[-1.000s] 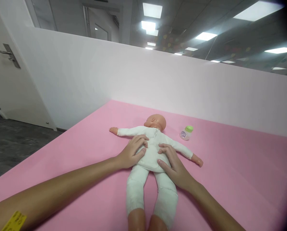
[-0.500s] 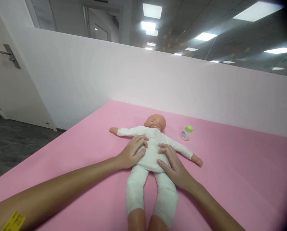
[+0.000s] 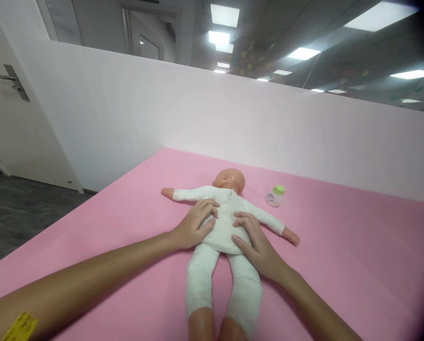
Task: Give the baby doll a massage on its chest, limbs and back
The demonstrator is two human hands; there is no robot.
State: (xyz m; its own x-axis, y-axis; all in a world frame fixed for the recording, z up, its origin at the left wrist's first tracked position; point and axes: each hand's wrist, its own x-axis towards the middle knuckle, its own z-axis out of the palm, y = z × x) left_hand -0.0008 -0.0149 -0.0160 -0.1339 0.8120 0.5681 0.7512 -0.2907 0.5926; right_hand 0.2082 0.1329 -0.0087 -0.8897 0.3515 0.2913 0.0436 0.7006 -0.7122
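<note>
A baby doll (image 3: pixel 222 232) with a white cloth body lies stretched out, its bald head turned to the left and its arms spread. It seems to be front down. My left hand (image 3: pixel 196 225) rests on the left side of the doll's torso, fingers apart and slightly bent, thumb on the lower part. On the torso's right side lies my right hand (image 3: pixel 256 244), its fingers also apart and a little curled. Both hands touch the cloth without closing around the body. The doll's feet are cut off by the lower picture edge.
Right of the doll's head, a small clear bottle (image 3: pixel 275 195) with a green cap stands on the pink surface (image 3: pixel 134 203). A white low wall (image 3: pixel 212 113) borders it at the back. At left are a door (image 3: pixel 23 104) and dark floor (image 3: pixel 23 213).
</note>
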